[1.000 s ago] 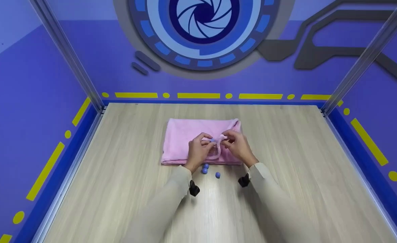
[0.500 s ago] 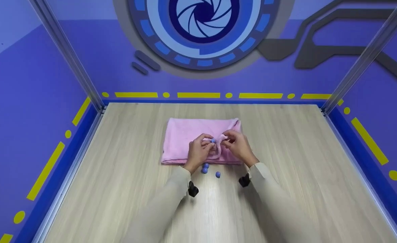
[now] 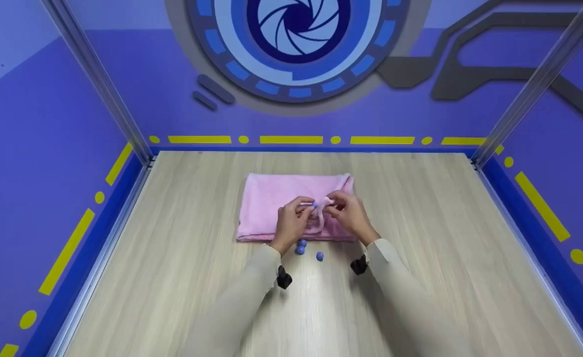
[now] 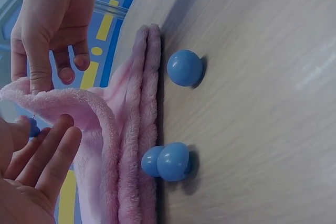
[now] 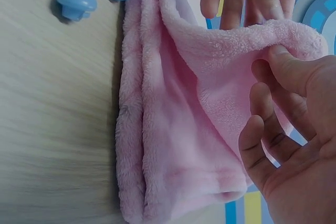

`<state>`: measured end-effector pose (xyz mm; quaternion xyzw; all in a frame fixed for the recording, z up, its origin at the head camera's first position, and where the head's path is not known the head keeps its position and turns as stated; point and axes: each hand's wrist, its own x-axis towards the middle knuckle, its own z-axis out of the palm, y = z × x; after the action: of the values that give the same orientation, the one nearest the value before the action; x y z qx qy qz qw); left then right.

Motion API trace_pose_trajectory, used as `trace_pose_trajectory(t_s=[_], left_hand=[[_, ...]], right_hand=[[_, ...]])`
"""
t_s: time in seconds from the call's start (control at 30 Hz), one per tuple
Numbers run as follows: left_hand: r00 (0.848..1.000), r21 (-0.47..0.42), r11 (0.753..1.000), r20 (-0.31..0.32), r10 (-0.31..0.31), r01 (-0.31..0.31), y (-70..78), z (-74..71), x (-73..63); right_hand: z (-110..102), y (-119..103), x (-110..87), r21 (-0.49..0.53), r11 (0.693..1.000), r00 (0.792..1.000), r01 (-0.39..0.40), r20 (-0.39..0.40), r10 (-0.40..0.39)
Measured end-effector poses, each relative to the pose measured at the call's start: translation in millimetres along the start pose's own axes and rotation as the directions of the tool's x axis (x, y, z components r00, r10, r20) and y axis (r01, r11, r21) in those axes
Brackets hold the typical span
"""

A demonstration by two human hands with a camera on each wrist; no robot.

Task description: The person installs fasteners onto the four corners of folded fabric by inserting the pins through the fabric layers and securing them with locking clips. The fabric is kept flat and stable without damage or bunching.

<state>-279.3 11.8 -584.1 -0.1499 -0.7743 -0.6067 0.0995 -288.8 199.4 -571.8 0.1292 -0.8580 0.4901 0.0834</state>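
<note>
A pink plush blanket (image 3: 271,198) lies folded on the table, its near right corner lifted. My left hand (image 3: 291,220) pinches a blue round-headed pin (image 4: 34,128) between thumb and index finger. A thin needle shows above the pin's head, right below the lifted blanket edge in the left wrist view. My right hand (image 3: 349,213) grips that raised edge between thumb and fingers, as the right wrist view shows closely; its other fingers curl loosely below. In front of the blanket rest three more blue pieces, one of them a mushroom-shaped piece (image 5: 77,2) on its side.
Two of the blue pieces (image 4: 173,162) sit together against the blanket's front fold; the third stands apart to the right. Around them spreads the pale wooden table (image 3: 197,277). Blue printed walls (image 3: 202,119) and metal posts enclose its back and sides.
The left fingers shift and turn the pin slightly, moving it a little toward the lifted edge. My right hand stays in place on the blanket, and the loose blue pieces have not moved.
</note>
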Motion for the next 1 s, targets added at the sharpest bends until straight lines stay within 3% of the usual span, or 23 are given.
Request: trace_pose_trajectory(t_s=[0.27,0.77,1.0], left_hand=[[1.000,0.024,1.000,0.004,0.007,-0.008,0.6,0.4,0.8],[1.000,0.058,0.998,0.024,0.011,-0.013,0.0,2.8,1.0],[1.000,0.066,0.998,0.023,0.021,-0.022,0.2,3.2,-0.6]], right_hand=[[-0.1,-1.3,0.2,0.015,0.999,0.999,-0.050,0.016,0.049],[1.6,-1.6,0.8,0.073,0.996,0.999,-0.042,0.017,0.041],[1.9,1.6,0.4,0.045,0.999,1.000,-0.011,0.005,0.011]])
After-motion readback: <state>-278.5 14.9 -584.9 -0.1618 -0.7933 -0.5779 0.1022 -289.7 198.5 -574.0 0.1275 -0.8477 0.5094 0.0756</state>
